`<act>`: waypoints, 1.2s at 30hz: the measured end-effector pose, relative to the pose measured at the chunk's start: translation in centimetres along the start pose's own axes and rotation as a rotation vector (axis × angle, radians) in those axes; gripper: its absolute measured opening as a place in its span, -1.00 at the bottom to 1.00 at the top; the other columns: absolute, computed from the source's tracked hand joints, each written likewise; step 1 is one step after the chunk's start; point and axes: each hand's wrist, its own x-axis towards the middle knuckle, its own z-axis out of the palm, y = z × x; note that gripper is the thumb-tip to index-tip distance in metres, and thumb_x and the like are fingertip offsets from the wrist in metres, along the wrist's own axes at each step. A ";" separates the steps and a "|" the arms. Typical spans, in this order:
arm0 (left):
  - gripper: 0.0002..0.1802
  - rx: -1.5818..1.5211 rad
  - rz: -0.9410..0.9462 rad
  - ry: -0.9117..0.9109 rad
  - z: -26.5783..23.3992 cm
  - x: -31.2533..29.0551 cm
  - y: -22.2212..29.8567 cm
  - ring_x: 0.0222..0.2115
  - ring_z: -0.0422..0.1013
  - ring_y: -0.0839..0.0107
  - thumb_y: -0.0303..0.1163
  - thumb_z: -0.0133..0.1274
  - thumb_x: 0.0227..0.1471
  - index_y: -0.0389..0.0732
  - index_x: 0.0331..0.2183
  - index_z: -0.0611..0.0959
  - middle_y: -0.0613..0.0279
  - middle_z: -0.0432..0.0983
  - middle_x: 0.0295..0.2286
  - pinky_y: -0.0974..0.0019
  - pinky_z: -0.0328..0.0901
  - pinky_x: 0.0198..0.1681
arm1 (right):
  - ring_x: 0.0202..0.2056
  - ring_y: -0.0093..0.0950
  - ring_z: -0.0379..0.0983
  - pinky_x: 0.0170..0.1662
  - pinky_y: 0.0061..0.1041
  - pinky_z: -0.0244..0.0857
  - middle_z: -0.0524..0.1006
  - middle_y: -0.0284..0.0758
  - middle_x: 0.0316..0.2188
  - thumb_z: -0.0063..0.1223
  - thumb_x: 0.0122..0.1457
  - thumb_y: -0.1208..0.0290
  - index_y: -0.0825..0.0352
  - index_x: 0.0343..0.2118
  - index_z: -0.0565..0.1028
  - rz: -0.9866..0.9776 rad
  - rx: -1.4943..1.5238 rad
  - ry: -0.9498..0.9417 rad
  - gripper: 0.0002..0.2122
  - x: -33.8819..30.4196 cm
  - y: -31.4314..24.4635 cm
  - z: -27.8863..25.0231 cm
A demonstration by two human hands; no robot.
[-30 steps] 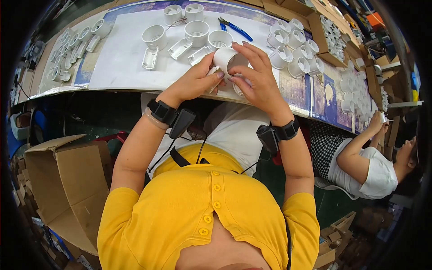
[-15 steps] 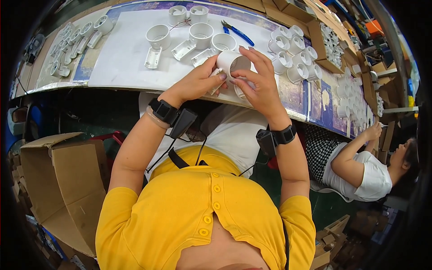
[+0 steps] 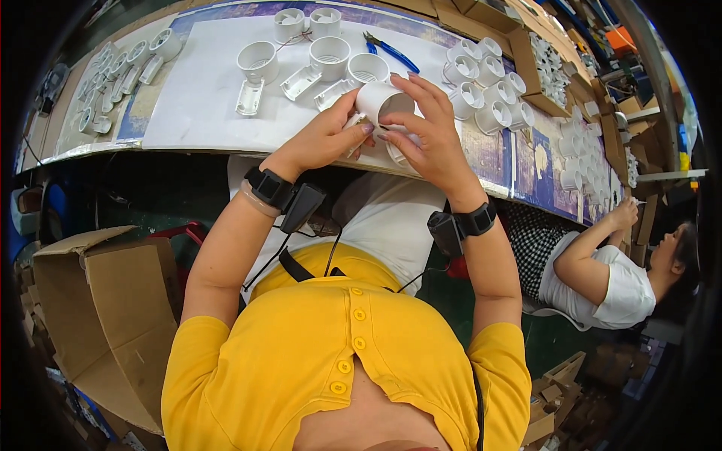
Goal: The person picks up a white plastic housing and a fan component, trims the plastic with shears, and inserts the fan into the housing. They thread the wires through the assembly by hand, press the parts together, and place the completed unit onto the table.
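Observation:
Near the table's front edge, both hands hold a white plastic fan housing (image 3: 371, 98), a round cup with a narrow handle. My left hand (image 3: 322, 141) is closed on the handle side, its thumb along the handle. My right hand (image 3: 436, 146) grips the cup's open rim between thumb and fingers. Just beyond stand similar cups with handles: one at the left (image 3: 257, 62), a middle one (image 3: 329, 59) and a right one (image 3: 368, 68). Behind them are two white cups with fan blades, a left one (image 3: 289, 25) and a right one (image 3: 325, 22), with thin wires.
Blue-handled cutters (image 3: 395, 55) lie behind the cups. Several bladed cups (image 3: 493, 116) cluster at the right, near a cardboard box (image 3: 535, 98) of white parts. More housings (image 3: 137, 52) stand at far left. A co-worker (image 3: 602, 274) sits at right; an open carton (image 3: 128, 301) stands at lower left.
The view has shifted slightly, so the table things appear a little further left. Both hands keep their hold on the housing, with hardly any change in their grip.

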 end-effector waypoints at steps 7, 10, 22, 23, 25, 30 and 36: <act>-0.39 -0.096 -0.008 0.012 0.1 0.1 -0.1 -0.28 0.40 0.56 -0.40 -0.10 0.19 -0.22 0.21 0.10 0.23 0.38 -0.16 0.43 0.35 -0.34 | 0.20 -0.19 0.12 0.20 -0.29 0.03 0.35 -0.33 0.13 0.28 -0.13 0.50 0.19 -0.40 0.59 -0.038 0.044 -0.052 -0.83 0.5 0.2 -0.4; -0.40 -0.022 0.016 0.028 -0.1 0.0 -0.4 -0.28 0.40 0.56 -0.40 -0.08 0.18 -0.23 0.20 0.11 0.23 0.38 -0.16 0.43 0.35 -0.35 | 0.20 -0.18 0.13 0.20 -0.29 0.03 0.35 -0.31 0.13 0.28 -0.13 0.50 0.20 -0.39 0.58 -0.049 0.049 -0.056 -0.82 0.6 0.5 -0.3; -0.39 -0.123 0.002 0.059 0.2 -0.1 -0.4 -0.30 0.37 0.53 -0.44 -0.06 0.17 -0.24 0.19 0.10 0.23 0.35 -0.12 0.46 0.32 -0.39 | 0.05 -0.39 0.30 0.12 -0.40 0.17 0.39 -0.20 0.01 0.33 -0.06 0.41 0.33 0.02 0.29 0.547 0.452 0.158 -0.43 -4.9 0.0 1.2; -0.39 -0.128 0.003 0.060 0.2 -0.2 -0.3 -0.30 0.36 0.53 -0.45 -0.08 0.18 -0.23 0.20 0.09 0.23 0.34 -0.11 0.46 0.31 -0.39 | 0.03 -0.43 0.31 0.10 -0.42 0.18 0.39 -0.22 0.00 0.33 -0.05 0.42 0.34 0.03 0.28 0.588 0.438 0.090 -0.42 -5.1 0.0 1.4; -0.39 -0.137 0.007 0.058 -0.1 -0.2 -0.4 -0.30 0.36 0.53 -0.45 -0.08 0.18 -0.23 0.20 0.09 0.23 0.34 -0.11 0.46 0.31 -0.39 | 0.00 -0.47 0.32 0.09 -0.45 0.20 0.39 -0.24 0.00 0.32 -0.04 0.42 0.35 0.03 0.26 0.626 0.425 0.026 -0.42 -5.1 0.0 1.7; -0.40 -0.089 0.028 0.121 0.9 -0.3 -0.7 -0.31 0.41 0.51 -0.44 -0.06 0.16 -0.25 0.18 0.11 0.20 0.36 -0.14 0.45 0.34 -0.41 | -0.04 -0.48 0.35 0.05 -0.46 0.24 0.39 -0.25 0.00 0.28 0.00 0.41 0.36 0.09 0.22 0.595 0.737 0.137 -0.40 -4.9 0.2 1.6; -0.39 -0.027 -0.041 0.172 2.8 -0.5 0.1 -0.31 0.39 0.51 -0.43 -0.07 0.17 -0.21 0.19 0.10 0.23 0.34 -0.12 0.45 0.33 -0.39 | -0.11 -0.47 0.41 0.00 -0.50 0.26 0.46 -0.19 -0.07 0.20 0.09 0.31 0.41 0.08 0.23 0.307 0.211 0.166 -0.45 -2.9 -1.1 -1.7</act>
